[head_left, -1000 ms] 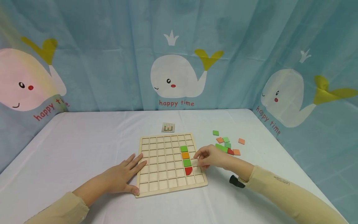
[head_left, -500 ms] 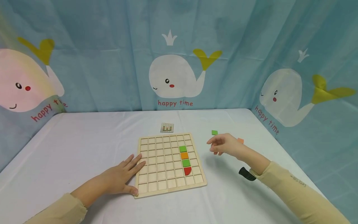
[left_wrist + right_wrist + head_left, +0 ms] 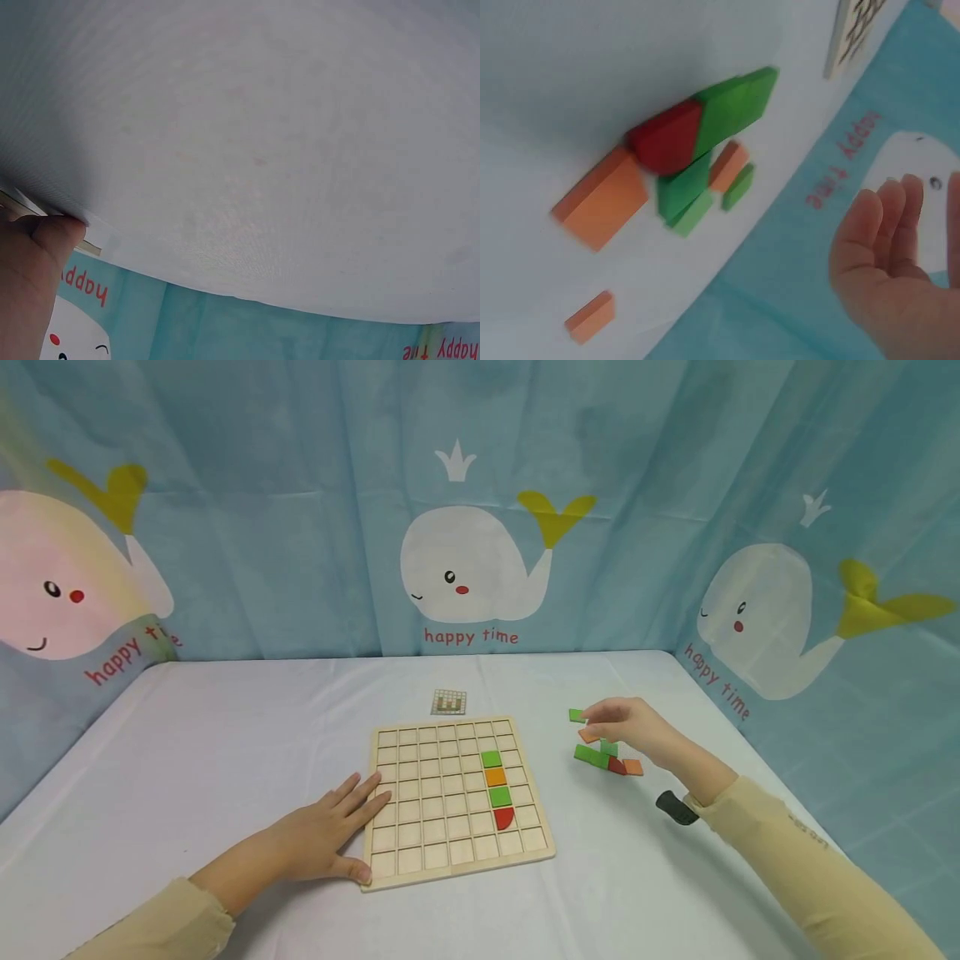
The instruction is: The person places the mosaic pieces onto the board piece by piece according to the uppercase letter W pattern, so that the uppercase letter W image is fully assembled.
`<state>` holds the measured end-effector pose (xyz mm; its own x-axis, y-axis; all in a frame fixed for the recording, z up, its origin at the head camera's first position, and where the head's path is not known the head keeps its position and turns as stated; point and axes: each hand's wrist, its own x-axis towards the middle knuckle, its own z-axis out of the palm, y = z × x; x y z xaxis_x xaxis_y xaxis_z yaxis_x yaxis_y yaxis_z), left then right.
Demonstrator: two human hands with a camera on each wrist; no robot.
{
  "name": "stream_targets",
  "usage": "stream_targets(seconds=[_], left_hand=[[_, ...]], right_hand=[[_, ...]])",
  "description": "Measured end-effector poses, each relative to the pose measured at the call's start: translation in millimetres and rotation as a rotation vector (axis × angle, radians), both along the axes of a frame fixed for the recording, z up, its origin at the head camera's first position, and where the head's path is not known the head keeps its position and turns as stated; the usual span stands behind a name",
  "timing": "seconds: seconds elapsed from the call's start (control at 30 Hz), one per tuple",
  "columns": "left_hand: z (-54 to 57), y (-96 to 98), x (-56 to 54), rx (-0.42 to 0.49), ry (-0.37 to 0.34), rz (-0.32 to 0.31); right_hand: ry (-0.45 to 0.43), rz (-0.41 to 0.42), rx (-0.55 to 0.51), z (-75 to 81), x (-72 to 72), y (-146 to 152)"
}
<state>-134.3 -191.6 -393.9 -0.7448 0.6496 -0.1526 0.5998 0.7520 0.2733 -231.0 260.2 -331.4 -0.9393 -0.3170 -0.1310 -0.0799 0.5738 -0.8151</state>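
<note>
My left hand (image 3: pixel 318 835) rests on the left edge of a square wooden grid board (image 3: pixel 420 875), fingers spread and the thumb at the near corner. In the board's right part stand a green tile (image 3: pixel 491 759), an orange tile (image 3: pixel 495 777), another green tile (image 3: pixel 498 797) and a red rounded piece (image 3: pixel 504 818) in one column. My right hand (image 3: pixel 626 722) hovers over the loose tiles right of the board, fingers loosely bent and holding nothing. Below it lie a red piece (image 3: pixel 667 139), joined green tiles (image 3: pixel 735 109) and an orange tile (image 3: pixel 604 199).
A small printed grid card (image 3: pixel 448 702) lies behind the board. Another orange tile (image 3: pixel 591 318) sits apart from the pile. A black cylindrical thing (image 3: pixel 677 808) is at the right cuff. Behind the white-covered table hangs a blue curtain (image 3: pixel 300 527) with whales.
My right hand has left the board's right edge and moved right and away from me, over the loose tiles. The left hand stays on the board, and its four coloured pieces look the same.
</note>
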Motion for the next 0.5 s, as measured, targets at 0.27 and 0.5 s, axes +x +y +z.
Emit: stream_targets(seconds=[0.27,0.5], left_hand=[[1.7,0.6,0.0,-0.001,-0.004,0.006],[2.4,0.5,0.8,-0.003,-0.021,0.017]], right_hand=[[-0.004,0.006,-0.008,-6.6,-26.0,13],[0.015,0.063,0.005,-14.8,-55.9,23]])
